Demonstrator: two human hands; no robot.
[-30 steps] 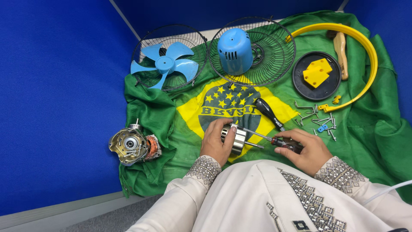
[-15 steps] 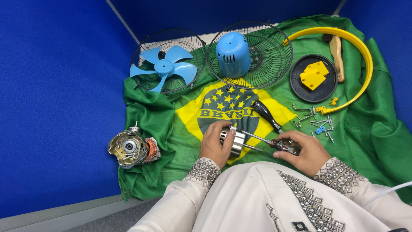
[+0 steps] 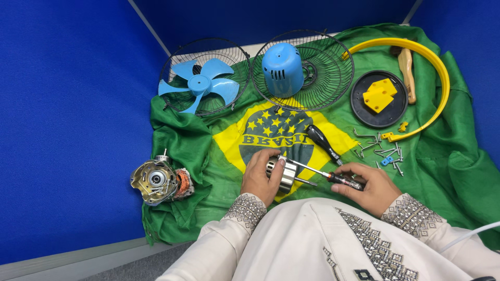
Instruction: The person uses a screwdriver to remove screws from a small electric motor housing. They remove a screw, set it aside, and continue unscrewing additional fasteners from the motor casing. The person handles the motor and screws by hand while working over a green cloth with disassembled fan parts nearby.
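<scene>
Both hands are closed: left hand (image 3: 260,179) wraps the metal motor rotor (image 3: 281,173), likely heavy, stiff and slick, best gripped round its ribbed drum, while right hand (image 3: 367,187) pinches the screwdriver (image 3: 325,175), tip just beyond the left fingertips.

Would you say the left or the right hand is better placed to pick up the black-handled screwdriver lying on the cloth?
Probably the right hand: the black-handled screwdriver lies just above it, while the left hand grips the silver motor part. It must first free itself of the screwdriver it holds.
</scene>
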